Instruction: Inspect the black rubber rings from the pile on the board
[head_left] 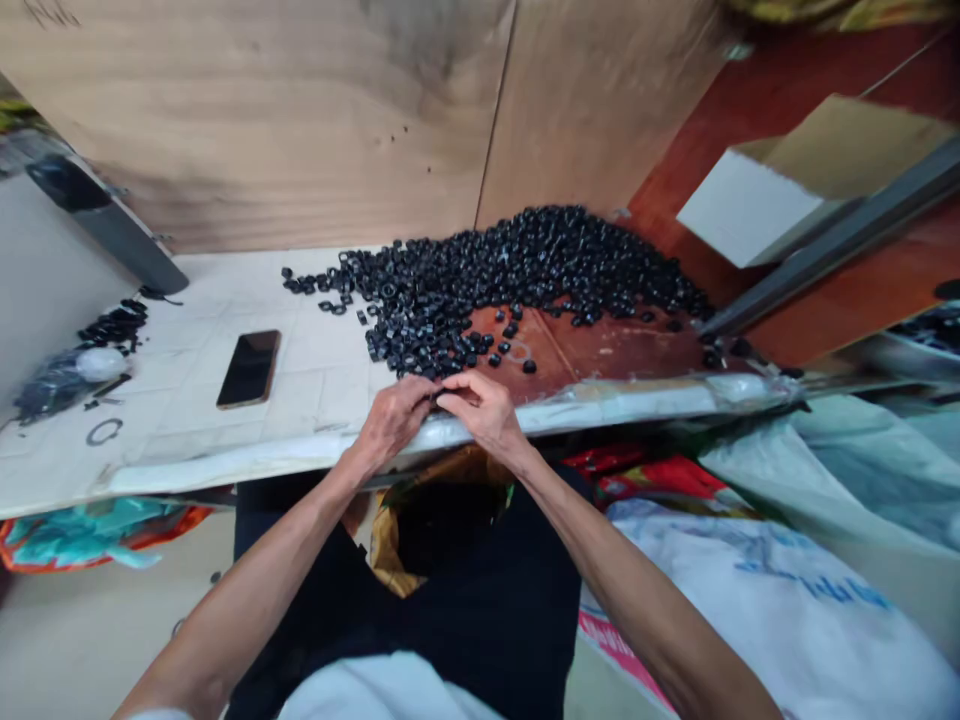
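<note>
At the padded front edge of the bench, my left hand (393, 418) and my right hand (486, 408) meet, fingertips pinched together. Between them shows a bit of a small black part (435, 396), mostly covered by my fingers. Just beyond my hands spreads a large pile of small black ring-like parts (517, 258), highest toward the back right. A few loose ones lie on the reddish-brown board nearer to my right hand.
A phone (250, 369) lies on the bench at left. Farther left are a bag of dark parts (49, 386) and a flat grey ring (103, 432). An open carton (757, 205) stands at right beside a grey metal bar (832, 240). Below the edge, a yellowish sack (388, 550) hangs open between my legs.
</note>
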